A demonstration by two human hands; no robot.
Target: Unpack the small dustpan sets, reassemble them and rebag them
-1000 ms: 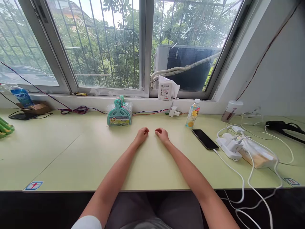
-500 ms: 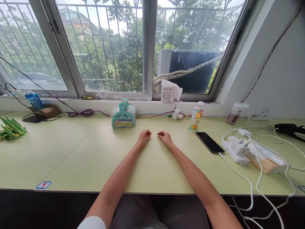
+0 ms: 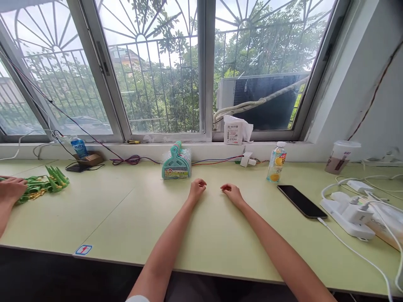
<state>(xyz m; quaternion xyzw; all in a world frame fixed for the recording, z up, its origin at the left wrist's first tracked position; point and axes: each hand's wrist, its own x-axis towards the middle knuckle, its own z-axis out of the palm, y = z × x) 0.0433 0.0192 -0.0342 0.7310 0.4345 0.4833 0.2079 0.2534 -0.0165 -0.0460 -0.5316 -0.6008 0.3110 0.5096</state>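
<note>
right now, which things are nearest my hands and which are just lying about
Nearest your hands:
Table, under the left hand and right hand, both seemingly holding nothing
Green dustpan pack, just beyond the left hand

Just lying about:
Drink bottle
Phone
Tissue pack
White power strip
Lidded cup

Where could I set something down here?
Bare table lies between the left hand, dustpans and sticker; a smaller gap parts it from the right hand. Crowded: phone and power strip at right, green pieces at far left.
</note>
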